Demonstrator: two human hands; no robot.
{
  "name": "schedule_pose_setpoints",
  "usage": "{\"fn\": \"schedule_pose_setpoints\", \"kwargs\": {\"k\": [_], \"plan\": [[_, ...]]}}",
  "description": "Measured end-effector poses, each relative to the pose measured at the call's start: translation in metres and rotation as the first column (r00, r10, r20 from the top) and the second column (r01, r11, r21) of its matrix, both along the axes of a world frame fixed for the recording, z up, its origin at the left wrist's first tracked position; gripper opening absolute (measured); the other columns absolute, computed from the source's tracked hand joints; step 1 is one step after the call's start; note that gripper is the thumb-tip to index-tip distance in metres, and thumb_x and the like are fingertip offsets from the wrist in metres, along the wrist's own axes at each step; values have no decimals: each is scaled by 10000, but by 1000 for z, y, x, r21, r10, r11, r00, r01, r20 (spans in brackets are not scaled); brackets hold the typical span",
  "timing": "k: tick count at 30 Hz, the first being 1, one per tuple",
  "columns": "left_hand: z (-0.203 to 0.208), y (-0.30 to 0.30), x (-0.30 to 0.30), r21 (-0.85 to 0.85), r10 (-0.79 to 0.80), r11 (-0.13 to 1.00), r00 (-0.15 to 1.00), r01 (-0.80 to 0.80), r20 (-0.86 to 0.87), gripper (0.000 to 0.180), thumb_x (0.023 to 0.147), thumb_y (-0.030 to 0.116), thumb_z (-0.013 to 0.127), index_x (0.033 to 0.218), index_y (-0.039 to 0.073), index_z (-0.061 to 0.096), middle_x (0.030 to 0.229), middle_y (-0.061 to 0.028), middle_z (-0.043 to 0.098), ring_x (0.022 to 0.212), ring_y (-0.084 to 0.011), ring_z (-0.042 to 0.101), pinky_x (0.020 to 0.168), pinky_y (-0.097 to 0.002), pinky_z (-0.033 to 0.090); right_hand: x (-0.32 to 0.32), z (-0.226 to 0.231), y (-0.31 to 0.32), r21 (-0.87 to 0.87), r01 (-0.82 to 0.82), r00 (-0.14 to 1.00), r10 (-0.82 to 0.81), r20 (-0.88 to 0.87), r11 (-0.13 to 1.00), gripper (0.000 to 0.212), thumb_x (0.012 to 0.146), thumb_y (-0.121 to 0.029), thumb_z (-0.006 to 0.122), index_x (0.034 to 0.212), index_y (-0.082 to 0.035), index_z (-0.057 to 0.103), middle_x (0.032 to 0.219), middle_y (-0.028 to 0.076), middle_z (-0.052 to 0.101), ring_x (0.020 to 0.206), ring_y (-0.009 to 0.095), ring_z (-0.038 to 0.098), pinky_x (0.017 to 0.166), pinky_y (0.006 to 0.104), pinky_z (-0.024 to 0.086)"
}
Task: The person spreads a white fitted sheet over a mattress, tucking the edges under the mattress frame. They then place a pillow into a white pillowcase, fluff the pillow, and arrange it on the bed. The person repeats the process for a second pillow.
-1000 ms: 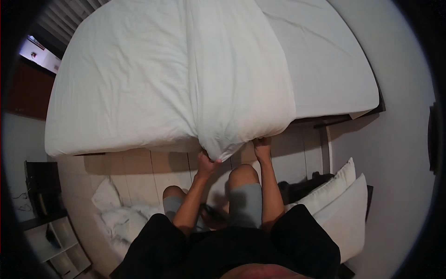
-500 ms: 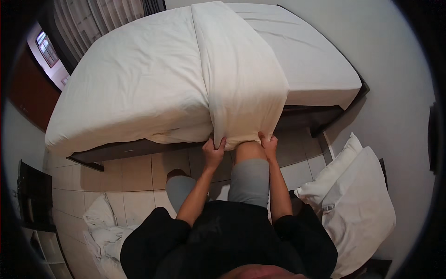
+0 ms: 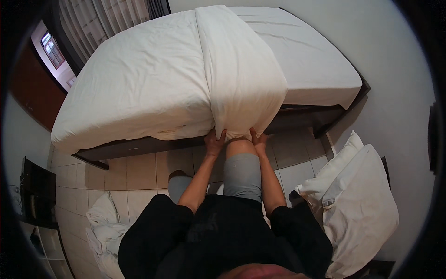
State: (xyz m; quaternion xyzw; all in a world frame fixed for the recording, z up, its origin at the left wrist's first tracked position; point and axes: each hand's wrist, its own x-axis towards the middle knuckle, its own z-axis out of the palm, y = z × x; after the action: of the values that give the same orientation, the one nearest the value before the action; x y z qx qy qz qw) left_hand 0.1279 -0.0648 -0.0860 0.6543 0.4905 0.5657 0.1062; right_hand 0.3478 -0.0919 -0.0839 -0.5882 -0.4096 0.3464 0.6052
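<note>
A white duvet (image 3: 139, 79) covers the left and middle of the bed, its upper part turned back into a wide folded band (image 3: 244, 79). The band hangs over the near side of the mattress. My left hand (image 3: 215, 142) grips the left part of its hanging edge, thumb on top. At the right part of the same edge, my right hand (image 3: 259, 141) is closed on the cloth, its fingers partly hidden beneath. Between the hands, my knee is close against the hem. To the right of the fold lies the bare white fitted sheet (image 3: 311, 65).
White pillows (image 3: 360, 204) are piled at the right by the wall. Crumpled white linen (image 3: 107, 223) lies on the tiled floor at the left. The dark bed frame (image 3: 139, 146) runs along the near side. A dark cabinet (image 3: 39, 190) and an open shelf (image 3: 49, 242) stand far left.
Both hands have moved slightly closer together and inward under the bed's edge, still holding the duvet. The right hand shifted left, and the hanging edge is drawn in narrower.
</note>
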Motion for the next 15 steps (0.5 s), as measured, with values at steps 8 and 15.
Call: {"fn": "schedule_pose_setpoints", "kwargs": {"k": [8, 15], "plan": [[14, -20, 8, -109, -88, 988, 981, 108, 172, 476, 958, 359, 759, 1197, -40, 660, 1090, -263, 715, 1016, -407, 708, 879, -447, 545, 11, -18, 4, 32, -36, 999, 37, -25, 999, 603, 956, -397, 759, 1289, 92, 646, 1289, 218, 694, 1188, 304, 638, 1003, 374, 474], [64, -83, -11, -165, 243, 956, 970, -242, -15, 445, 957, 341, 773, 1172, -26, 640, 1057, -185, 709, 974, -292, 701, 855, -408, 542, 32, -5, -43, 192, 475, 763, -510, 396, 859, 393, 938, -250, 771, 1184, 29, 643, 1078, 120, 715, 821, 269, 662, 940, 386, 529]]}}
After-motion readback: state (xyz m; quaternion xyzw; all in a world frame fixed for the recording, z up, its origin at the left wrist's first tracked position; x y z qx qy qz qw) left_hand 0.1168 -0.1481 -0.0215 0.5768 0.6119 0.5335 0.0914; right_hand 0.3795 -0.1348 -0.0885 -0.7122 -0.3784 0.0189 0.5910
